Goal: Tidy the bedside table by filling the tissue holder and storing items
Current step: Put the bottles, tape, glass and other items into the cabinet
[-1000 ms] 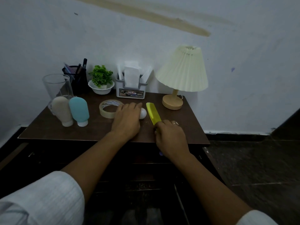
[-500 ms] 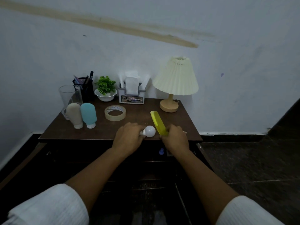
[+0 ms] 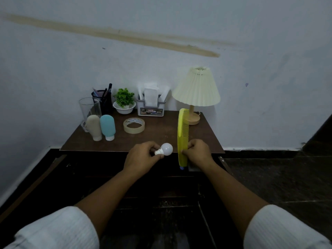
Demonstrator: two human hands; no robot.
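Comb stands upright, teeth facing right, its handle clenched in the right grip; left grip pinches a white light bulb by its base, globe pointing right.

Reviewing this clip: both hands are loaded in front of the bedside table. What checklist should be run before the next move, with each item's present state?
1. Left hand holds the bulb by its base: ok.
2. Right hand grips the comb near its lower end, comb upright: ok.
3. Bulb and comb apart from each other: ok.
4. Tissue holder has tissues standing in it: ok.
5. Storage space below the table open and free: cannot tell, too dark.
6. Loose items put away: not ok, the tape roll lies on the table.
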